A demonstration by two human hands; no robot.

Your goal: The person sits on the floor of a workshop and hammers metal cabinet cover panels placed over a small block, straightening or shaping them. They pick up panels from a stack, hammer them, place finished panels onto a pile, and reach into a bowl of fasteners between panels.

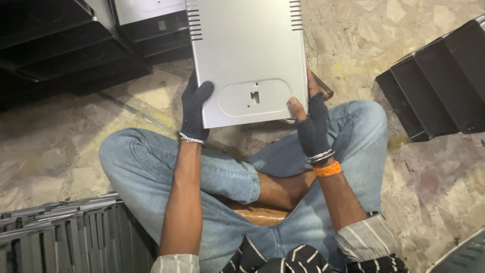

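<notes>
one flat grey sheet-metal panel (250, 55), with two sets of vent slits at its upper corners and one raised oval patch with a small cut-out near its lower edge, sits at twelve o'clock, held up above the person's crossed legs in light blue jeans (151, 167). two hands grip it, both in dark knitted gloves. the left hand (194, 108), at nine o'clock of the panel's lower end, is clamped on the left edge, thumb lying over the front face. the right hand (310, 121), at three o'clock, wears a fingerless glove; its bare thumb presses the panel's lower right corner, the fingers wrapped behind the edge. one orange band (327, 169) circles the right wrist. at ten o'clock lies one stack of dark metal trays (55, 45); at three o'clock a second dark stack (439, 81), perhaps three or four pieces. at seven o'clock stands one row of grey slotted panels (60, 227) on edge, too many to count.
</notes>
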